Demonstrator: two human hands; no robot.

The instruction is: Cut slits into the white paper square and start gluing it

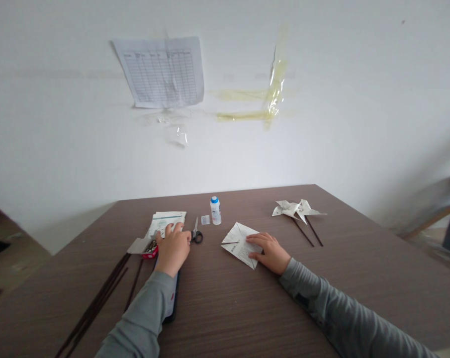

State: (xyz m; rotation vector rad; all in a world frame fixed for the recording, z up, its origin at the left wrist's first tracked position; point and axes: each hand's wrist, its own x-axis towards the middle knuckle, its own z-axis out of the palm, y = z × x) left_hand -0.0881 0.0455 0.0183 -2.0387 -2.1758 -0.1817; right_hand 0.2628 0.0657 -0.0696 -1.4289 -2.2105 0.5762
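Observation:
My right hand (268, 251) lies with its fingers outstretched on a square of printed paper (239, 243), which is creased and has a slit running in from its left corner. Over on the left, my left hand (174, 248) is spread above the scissors, the stack of paper and a small red box (150, 252) of little metal pieces. Nothing shows in its fingers, though their undersides are hidden. The scissors (197, 235), with black handles, lie just right of its fingertips. Beyond the hand is a stack of printed paper sheets (168, 217).
A white glue bottle (216, 214) with a blue cap stands beside a small clear lid (205, 220). Two paper pinwheels (292, 208) on dark sticks lie at the right. Several dark sticks (98, 298) and a phone (171, 308) are at the left. A wall rises behind the table (225, 323).

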